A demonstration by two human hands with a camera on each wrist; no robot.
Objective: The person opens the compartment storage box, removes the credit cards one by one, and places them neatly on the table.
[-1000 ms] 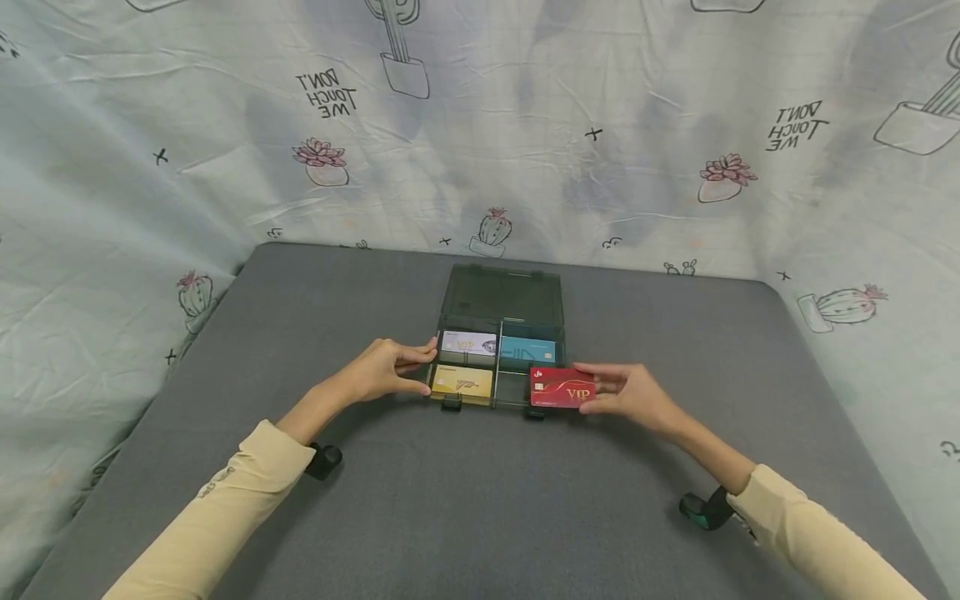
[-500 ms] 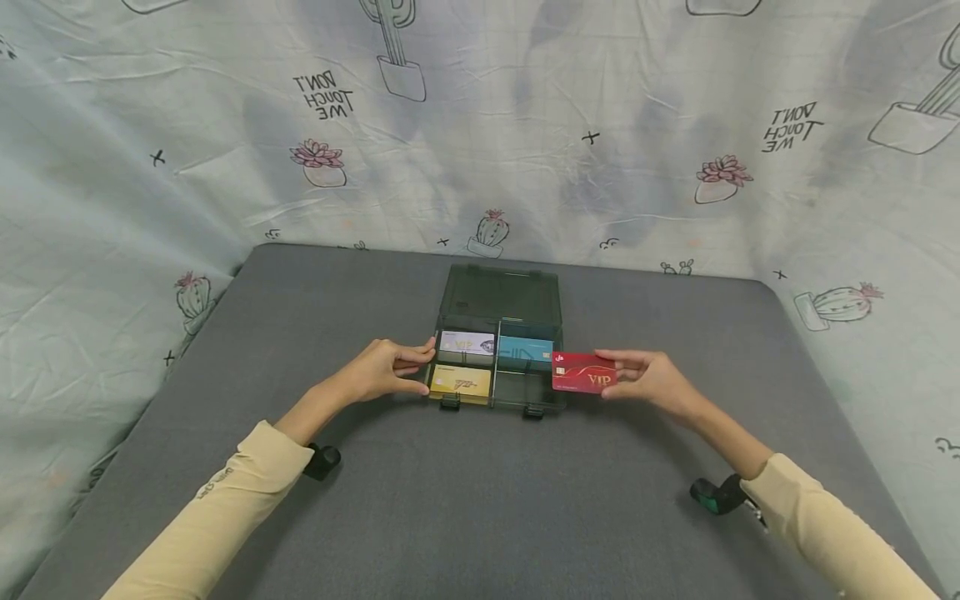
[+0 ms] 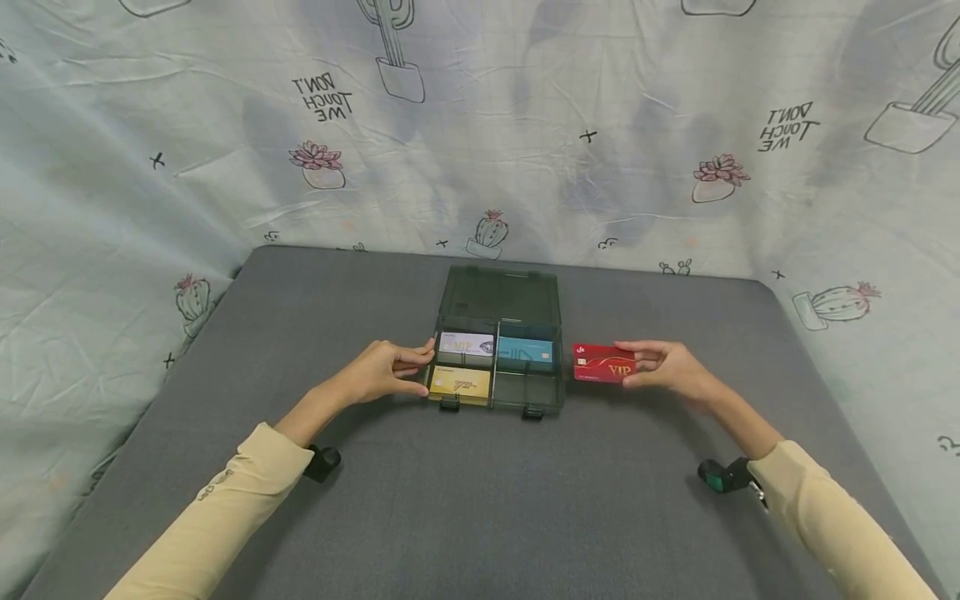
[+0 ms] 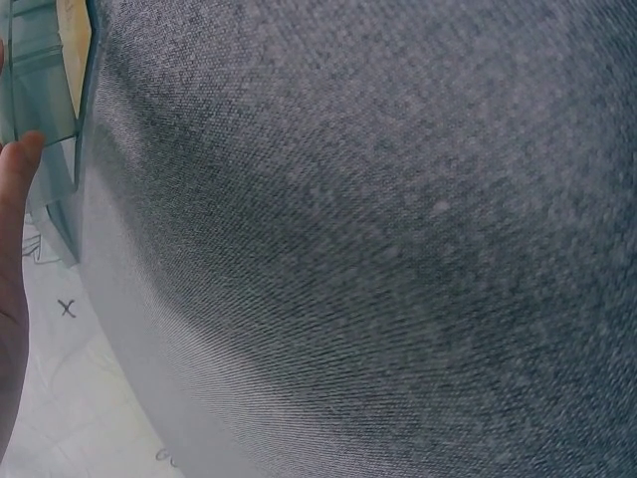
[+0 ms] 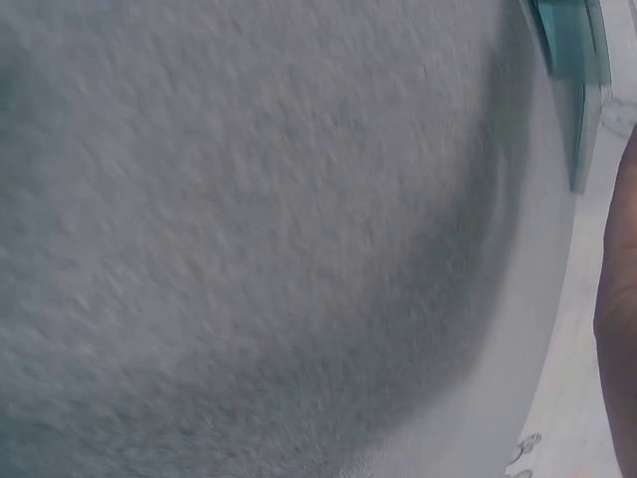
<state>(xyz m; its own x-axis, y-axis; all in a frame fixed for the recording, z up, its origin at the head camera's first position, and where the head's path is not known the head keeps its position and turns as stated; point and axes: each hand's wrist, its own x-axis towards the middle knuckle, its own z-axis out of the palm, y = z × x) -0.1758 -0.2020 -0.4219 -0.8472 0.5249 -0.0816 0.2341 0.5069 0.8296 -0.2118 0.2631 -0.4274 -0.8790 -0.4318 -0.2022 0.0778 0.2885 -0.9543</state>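
A dark see-through plastic box (image 3: 528,390) lies on the grey table, its lid (image 3: 501,297) folded back. Its compartments hold a pale lilac VIP card (image 3: 465,343) at back left, a blue card (image 3: 525,351) at back right and a yellow card (image 3: 459,382) at front left; bare floor shows at front right. My left hand (image 3: 377,369) holds the box's left side, thumb near the front corner and fingers farther back. To the right of the box, my right hand (image 3: 671,369) pinches a red VIP card (image 3: 602,364) by its right end.
Two latches, one of them the right latch (image 3: 532,412), stick out from the box's front edge. Behind the grey table (image 3: 480,508) hangs a pale curtain (image 3: 555,167) printed with cacti. A black wrist device (image 3: 723,476) sits under the right forearm.
My right hand has carried the red card rightward and back, from over the box's front right compartment to beside the box. The left hand stays at the box's left side.
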